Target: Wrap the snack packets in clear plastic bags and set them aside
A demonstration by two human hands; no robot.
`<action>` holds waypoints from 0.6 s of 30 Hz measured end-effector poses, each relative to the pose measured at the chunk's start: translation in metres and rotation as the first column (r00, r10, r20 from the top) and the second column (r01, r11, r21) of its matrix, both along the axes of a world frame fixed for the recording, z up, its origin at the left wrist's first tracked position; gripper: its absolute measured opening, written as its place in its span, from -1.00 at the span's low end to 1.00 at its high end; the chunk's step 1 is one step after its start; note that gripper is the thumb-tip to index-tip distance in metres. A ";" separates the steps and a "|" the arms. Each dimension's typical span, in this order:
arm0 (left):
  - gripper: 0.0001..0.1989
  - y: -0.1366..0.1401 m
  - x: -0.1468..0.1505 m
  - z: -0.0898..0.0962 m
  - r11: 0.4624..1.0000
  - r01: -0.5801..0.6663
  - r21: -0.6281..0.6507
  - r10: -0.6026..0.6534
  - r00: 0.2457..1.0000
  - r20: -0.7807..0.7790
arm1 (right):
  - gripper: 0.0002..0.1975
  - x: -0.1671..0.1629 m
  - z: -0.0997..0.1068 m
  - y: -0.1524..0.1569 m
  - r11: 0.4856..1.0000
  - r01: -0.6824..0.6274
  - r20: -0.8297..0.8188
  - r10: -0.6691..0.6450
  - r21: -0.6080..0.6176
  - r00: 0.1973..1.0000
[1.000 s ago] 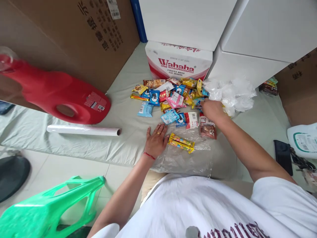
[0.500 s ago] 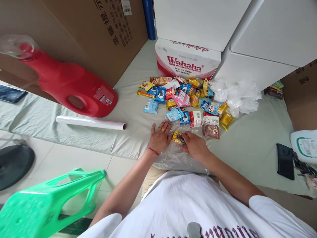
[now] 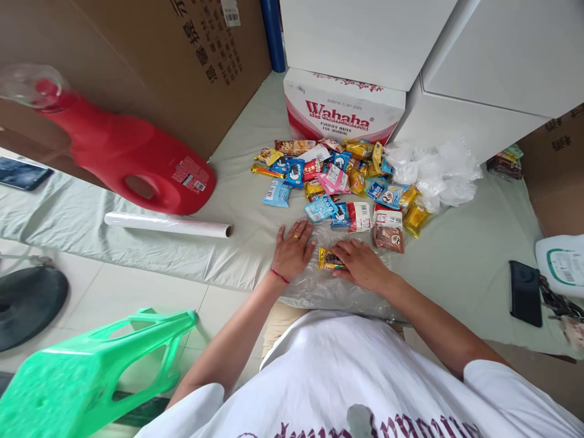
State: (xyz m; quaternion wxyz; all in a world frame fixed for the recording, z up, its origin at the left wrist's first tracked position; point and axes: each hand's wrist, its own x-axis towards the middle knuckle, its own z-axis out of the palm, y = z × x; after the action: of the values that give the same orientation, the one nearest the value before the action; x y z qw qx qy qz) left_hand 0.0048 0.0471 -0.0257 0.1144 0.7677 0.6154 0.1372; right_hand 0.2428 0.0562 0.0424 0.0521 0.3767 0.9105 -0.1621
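left to right. one phone at the far edge of the green cloth. one dark round base and one green stool on the tiled floor below. one red jug lying on its side, big cardboard box behind it. one white roll just in front of the jug. one blue tube upright by the box.

left hand: flat on the clear plastic film, fingers spread, nothing in it. yellow packet on the film between the hands, right end hidden; can't tell how many are under there.

snack pile sits just past the hands, well over a dozen packs, overlapping, no exact count. one wahaha carton stands right behind it, closing off the back.

right hand: fingers over the packet's right end; can't tell if it's gripping. one brown pack just beyond it, then clear plastic bags bunched beside the pile, count unclear. far right: a second phone, keys beside it, one white pack.
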 end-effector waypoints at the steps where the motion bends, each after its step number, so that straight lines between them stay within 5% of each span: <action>1: -0.44 0.000 -0.003 0.001 1.000 -0.005 0.008 0.005 1.000 0.019 | -0.39 0.007 0.002 -0.004 1.000 0.021 -0.059 -0.020 0.005 0.998; 4: -0.46 -0.005 -0.014 0.004 0.997 -0.022 0.068 0.018 0.997 0.071 | -0.48 0.039 0.012 -0.027 0.997 0.068 -0.250 -0.060 0.022 0.966; 7: -0.54 -0.021 -0.028 0.006 0.981 -0.044 0.188 0.025 0.994 0.104 | -0.53 0.076 0.017 -0.059 0.999 -0.039 -0.340 0.033 -0.012 0.940; 11: -0.65 -0.056 -0.047 0.002 0.921 0.240 0.308 -0.293 0.946 0.141 | -0.48 0.109 -0.003 -0.089 0.985 -0.175 -0.282 0.167 -0.005 0.945; 14: -0.61 -0.080 -0.057 -0.002 0.813 0.543 0.209 -0.571 0.814 0.107 | -0.65 0.117 -0.027 -0.093 0.991 -0.131 -0.250 0.137 0.039 0.959; 18: -0.74 -0.094 -0.065 -0.003 0.815 0.578 0.040 -0.579 0.810 0.090 | -0.75 0.116 -0.034 -0.085 0.998 -0.017 -0.312 -0.004 -0.065 0.950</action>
State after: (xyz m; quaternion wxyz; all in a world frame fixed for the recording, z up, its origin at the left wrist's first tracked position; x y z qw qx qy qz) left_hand -0.0604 -0.0466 -0.0290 0.1768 0.9113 0.3457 0.1366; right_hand 0.3587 -0.0284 0.0082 -0.0791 0.3415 0.9026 -0.2499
